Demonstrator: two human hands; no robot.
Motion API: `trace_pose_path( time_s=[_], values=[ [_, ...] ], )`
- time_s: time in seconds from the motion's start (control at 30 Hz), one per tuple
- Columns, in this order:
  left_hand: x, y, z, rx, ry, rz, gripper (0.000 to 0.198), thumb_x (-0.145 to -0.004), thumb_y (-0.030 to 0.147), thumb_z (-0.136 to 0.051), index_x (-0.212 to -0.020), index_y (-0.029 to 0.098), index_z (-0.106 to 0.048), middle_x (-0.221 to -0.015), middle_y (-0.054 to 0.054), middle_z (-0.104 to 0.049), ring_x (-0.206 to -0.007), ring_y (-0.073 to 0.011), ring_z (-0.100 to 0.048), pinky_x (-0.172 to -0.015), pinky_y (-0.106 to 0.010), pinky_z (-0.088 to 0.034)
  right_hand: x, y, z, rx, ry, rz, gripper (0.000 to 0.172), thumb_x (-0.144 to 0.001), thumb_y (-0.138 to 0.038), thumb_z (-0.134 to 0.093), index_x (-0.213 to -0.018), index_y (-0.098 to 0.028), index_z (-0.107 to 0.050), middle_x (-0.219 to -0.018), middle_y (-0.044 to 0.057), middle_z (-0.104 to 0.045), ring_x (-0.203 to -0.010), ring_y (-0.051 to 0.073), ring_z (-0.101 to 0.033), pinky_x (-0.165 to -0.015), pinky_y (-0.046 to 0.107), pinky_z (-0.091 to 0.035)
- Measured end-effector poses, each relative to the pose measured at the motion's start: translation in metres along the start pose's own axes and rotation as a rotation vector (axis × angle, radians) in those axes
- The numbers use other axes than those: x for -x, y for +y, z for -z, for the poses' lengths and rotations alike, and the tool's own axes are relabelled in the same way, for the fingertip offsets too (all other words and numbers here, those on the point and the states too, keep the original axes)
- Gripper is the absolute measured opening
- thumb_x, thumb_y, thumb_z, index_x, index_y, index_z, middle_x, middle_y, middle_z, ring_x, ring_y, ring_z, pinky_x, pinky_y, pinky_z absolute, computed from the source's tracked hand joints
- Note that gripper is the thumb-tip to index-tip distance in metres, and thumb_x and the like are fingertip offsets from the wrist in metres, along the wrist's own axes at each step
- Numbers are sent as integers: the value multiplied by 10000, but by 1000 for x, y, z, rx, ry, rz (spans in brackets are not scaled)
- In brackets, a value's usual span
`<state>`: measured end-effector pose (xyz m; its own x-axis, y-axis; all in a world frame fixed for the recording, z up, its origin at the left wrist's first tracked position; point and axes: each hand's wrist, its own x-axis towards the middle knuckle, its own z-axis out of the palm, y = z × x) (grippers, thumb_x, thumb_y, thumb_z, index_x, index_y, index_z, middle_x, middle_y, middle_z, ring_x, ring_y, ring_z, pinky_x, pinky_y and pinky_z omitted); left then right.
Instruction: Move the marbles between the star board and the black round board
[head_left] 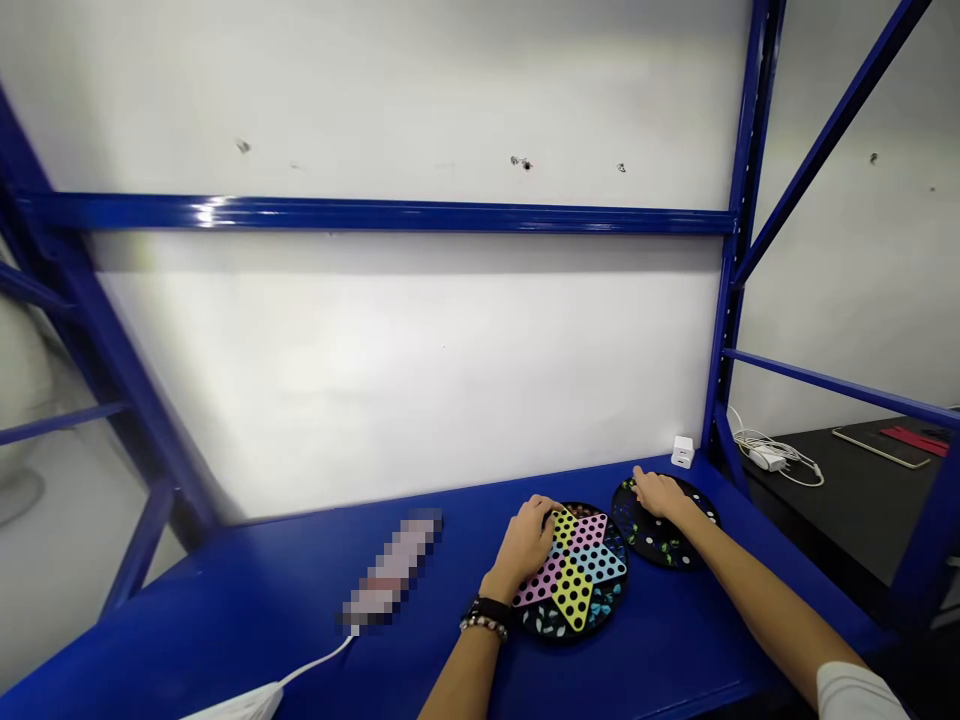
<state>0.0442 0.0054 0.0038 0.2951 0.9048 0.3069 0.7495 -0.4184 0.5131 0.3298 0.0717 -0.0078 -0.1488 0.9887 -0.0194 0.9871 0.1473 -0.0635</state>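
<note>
A round black board with a star of yellow, pink and light blue points lies on the blue tabletop. My left hand rests over its left upper edge, fingers bent at the rim; what they hold, if anything, is hidden. Further right lies a round black tray with dark, leaf-patterned and white spots. Over its upper left part is my right hand, with the fingers curled down and the tips close together; whatever is between them is too small to make out.
A white charger stands at the back right corner. A blurred-out flat object with a white cable lies left of the board. Blue frame posts rise at both sides; a black table holds cables at right.
</note>
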Motion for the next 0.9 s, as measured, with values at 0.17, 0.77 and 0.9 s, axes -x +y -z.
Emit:
trace_pose_path(
  time_s=[0.17,0.77,0.9],
  values=[
    [1,0,-1,-9,-2,2,335,-951,347,-351,-1088,239,-638,-1163,-74,-622,-1074,-239,-578,-898,-378,-481,2,-1,2,15,-1,44,332,-985,-265,-386,-1284,-131,-441,-1133,215,-658,-1049,314,-649,-840,374,-445],
    [2,3,2,-6,-22,-7,284,-911,288,-405,-1064,230,-637,-1156,-72,-627,-1070,-234,-585,-944,-385,-475,-28,-12,2,-141,-48,158,215,-936,-312,-488,-1106,-195,-549,-1041,128,-663,-950,251,-646,-792,331,-427],
    [3,2,1,3,-16,-9,284,-915,304,-403,-1062,234,-636,-1146,-75,-629,-1068,-236,-581,-937,-387,-480,-31,-8,-4,-280,3,162,158,-944,-310,-451,-951,-185,-546,-924,79,-647,-839,185,-620,-725,277,-425]
  ],
)
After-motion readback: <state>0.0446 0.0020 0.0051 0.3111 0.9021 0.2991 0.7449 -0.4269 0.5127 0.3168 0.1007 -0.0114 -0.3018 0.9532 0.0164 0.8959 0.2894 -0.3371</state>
